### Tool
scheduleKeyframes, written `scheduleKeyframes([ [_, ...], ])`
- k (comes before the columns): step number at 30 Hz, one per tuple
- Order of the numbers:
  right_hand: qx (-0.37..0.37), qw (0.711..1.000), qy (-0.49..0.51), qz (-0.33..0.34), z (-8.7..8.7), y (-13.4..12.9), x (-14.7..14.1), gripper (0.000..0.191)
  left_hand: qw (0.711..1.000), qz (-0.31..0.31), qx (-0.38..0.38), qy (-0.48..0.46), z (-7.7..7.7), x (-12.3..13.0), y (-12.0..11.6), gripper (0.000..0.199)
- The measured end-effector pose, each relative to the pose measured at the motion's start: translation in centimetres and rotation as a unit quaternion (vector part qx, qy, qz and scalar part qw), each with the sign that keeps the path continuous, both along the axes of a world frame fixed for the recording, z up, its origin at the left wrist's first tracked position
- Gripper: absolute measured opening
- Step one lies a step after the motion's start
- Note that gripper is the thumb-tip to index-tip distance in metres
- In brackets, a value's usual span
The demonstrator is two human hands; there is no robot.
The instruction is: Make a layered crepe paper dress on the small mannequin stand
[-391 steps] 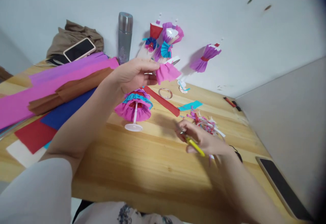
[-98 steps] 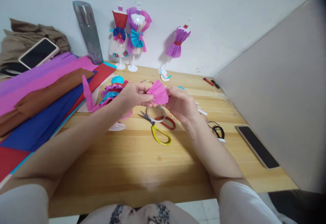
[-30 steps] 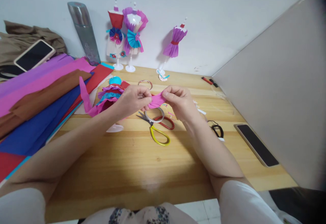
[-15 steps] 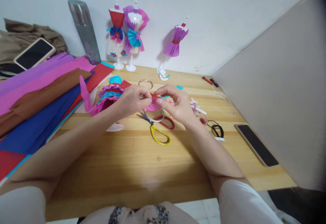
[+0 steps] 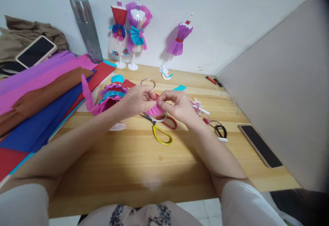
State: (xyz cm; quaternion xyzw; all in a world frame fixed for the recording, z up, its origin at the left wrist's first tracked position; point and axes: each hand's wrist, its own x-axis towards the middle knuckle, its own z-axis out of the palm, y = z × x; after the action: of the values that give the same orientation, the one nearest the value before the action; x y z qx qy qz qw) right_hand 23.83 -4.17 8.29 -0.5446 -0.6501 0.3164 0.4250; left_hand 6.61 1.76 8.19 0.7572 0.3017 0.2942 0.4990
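A small piece of pink pleated paper [image 5: 155, 110] is pinched between my left hand [image 5: 137, 99] and my right hand [image 5: 177, 105], whose fingertips meet above it. A bit of red shows behind the fingers. Just below lies a roll of white tape [image 5: 162, 118], over scissors with one yellow handle [image 5: 162, 140] and one red handle [image 5: 171, 123]. Beside my left hand is a ruffled dress in pink, blue and red [image 5: 111, 97], partly hidden by my wrist. Blue paper [image 5: 180, 87] lies behind my right hand.
Crepe paper sheets [image 5: 46, 113], a phone [image 5: 36, 51] and a bottle [image 5: 88, 35] are at left. Dressed mini mannequins [image 5: 119, 15] stand along the wall. At right are paper scraps [image 5: 197, 106], a black cord [image 5: 220, 130] and another phone [image 5: 260, 146].
My right fingers have closed in on the pink paper beside my left fingertips. The pink pleats now hang a little lower and spread wider. The view has shifted slightly.
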Motion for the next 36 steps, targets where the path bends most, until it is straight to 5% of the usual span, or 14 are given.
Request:
scheduleKeyframes([
  [6, -0.084, 0.985, 0.148, -0.012, -0.1, 0.7, 0.2, 0.013, 1.000, -0.027, -0.009, -0.005, 0.9, 0.1, -0.3, 0.007],
  [15, -0.149, 0.927, 0.343, 0.000, -0.9, 1.5, 0.3, 0.021, 0.990, -0.051, -0.032, -0.129, 0.3, -0.5, 0.0, 0.055],
  [20, -0.185, 0.893, 0.409, -0.024, -1.1, 1.6, 0.3, 0.021, 0.986, -0.059, 0.001, -0.158, -0.2, -0.7, 0.0, 0.056],
  [29, -0.126, 0.936, 0.329, 0.016, -1.5, 1.4, -0.2, 0.032, 0.985, -0.063, 0.101, -0.126, -0.3, -0.9, 0.0, 0.045],
  [36, -0.079, 0.935, 0.344, -0.021, -1.9, 1.6, -0.1, 0.028, 0.987, -0.071, 0.042, -0.139, 0.1, -0.7, -0.3, 0.041],
])
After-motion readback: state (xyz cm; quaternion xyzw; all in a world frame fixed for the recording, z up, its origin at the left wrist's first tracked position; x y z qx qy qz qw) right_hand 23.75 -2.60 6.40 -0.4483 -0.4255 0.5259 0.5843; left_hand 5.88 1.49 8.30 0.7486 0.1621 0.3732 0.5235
